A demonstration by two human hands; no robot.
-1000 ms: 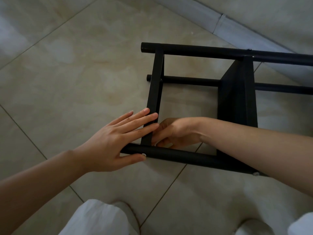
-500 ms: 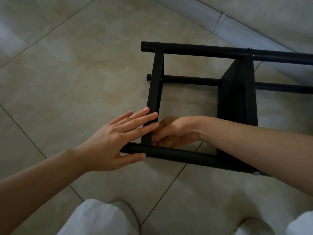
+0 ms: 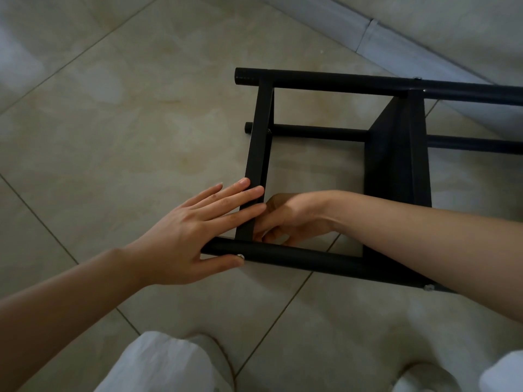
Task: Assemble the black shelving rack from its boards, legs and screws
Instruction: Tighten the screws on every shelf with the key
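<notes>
The black metal shelving rack [image 3: 325,171] lies on its side on the beige tiled floor [image 3: 113,123], long tubes running off the right edge. Flat, relaxed left hand [image 3: 195,236] presses the end board [image 3: 256,154]. Right hand [image 3: 291,219] is curled behind it, but whether it holds anything is hidden.

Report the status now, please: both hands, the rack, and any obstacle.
Left hand flat, fingers straight on end board. Right hand curled inside the frame at the board-leg joint; what it holds is hidden. Rack on its side on floor. No obstacle seen.
</notes>
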